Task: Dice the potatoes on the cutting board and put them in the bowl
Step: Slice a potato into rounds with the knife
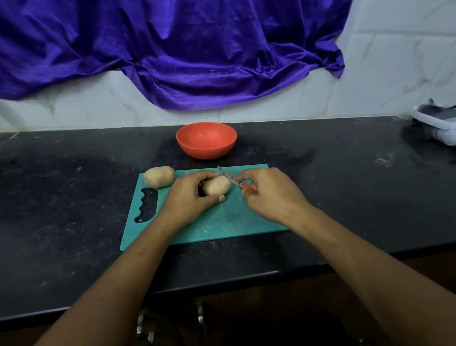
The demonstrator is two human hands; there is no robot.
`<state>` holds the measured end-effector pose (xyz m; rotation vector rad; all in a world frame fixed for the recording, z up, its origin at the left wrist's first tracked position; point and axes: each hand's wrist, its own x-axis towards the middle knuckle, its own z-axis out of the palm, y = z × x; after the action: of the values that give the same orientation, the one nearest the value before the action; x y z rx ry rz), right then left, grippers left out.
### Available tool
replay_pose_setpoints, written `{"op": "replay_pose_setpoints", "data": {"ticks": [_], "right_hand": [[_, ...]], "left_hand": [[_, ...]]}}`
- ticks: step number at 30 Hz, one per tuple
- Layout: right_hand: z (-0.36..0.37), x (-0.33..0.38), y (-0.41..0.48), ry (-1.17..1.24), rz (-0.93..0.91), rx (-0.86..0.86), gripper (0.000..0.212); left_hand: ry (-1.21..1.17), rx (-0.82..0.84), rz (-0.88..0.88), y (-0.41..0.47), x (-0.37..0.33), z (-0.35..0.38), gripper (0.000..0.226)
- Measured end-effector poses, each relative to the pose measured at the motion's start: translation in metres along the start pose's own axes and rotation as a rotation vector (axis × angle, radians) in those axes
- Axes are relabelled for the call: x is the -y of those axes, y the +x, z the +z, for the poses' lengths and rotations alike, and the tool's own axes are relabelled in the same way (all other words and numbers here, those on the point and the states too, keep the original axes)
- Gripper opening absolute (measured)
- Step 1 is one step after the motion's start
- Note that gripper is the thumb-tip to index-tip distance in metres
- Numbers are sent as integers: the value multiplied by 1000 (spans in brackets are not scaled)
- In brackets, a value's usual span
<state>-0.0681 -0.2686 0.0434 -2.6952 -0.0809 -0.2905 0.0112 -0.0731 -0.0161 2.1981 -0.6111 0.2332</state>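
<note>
A teal cutting board (225, 221) lies on the black counter in front of me. My left hand (189, 195) grips a whole potato (217, 185) on the board, fingers behind it and thumb in front. My right hand (270, 191) holds a knife (231, 179) by its red handle, the patterned blade angled up-left and touching the potato's right end. A second whole potato (159, 176) sits at the board's far left corner. An orange-red bowl (206, 139), with nothing in it, stands behind the board near the wall.
The black counter (61, 198) stretches left and right of the board. A white appliance (447, 125) sits at the far right by the wall. A purple cloth (172, 47) hangs over the white tiled wall. The counter's front edge runs below my forearms.
</note>
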Motion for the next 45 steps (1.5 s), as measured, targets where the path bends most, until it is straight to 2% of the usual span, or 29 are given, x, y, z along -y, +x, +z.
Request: {"op": "replay_pose_setpoints", "data": {"ticks": [12, 23, 29, 34, 37, 42, 45], "right_hand": [[-15, 9, 16, -123, 2, 91, 44], [-19, 28, 45, -192, -30, 217, 32], [-34, 29, 54, -79, 59, 360, 21], [-34, 29, 50, -33, 98, 344, 16], [-28, 29, 41, -92, 107, 340, 10], [-26, 33, 30, -358, 80, 312, 29], [-20, 41, 32, -443, 76, 322, 23]], "left_hand": [[-72, -32, -44, 0, 0, -2, 46], [-85, -30, -43, 0, 0, -2, 47], [-86, -26, -40, -1, 0, -1, 48], [-86, -26, -36, 0, 2, -1, 48], [-89, -32, -44, 0, 3, 0, 48], [-88, -29, -45, 0, 2, -1, 48], [-91, -31, -49, 0, 2, -1, 47]]}}
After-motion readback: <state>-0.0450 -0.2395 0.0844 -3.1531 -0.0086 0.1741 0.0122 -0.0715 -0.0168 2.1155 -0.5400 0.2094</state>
